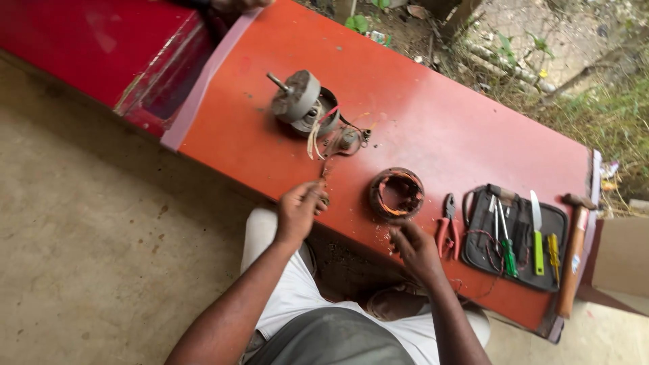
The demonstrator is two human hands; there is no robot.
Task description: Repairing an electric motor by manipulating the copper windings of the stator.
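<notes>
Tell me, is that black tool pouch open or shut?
Open: the black tool pouch lies spread flat on the red table, its screwdrivers showing.

A long red bench (433,128) carries a grey motor housing (301,101) near its far edge. A copper-wound stator ring (397,195) sits by the near edge, with red-handled pliers (447,226), a black tool pouch (517,236) and a wooden-handled hammer (574,253) towards the right end.

Left hand (299,208) pinched shut, right hand (412,245) loosely curled.
</notes>
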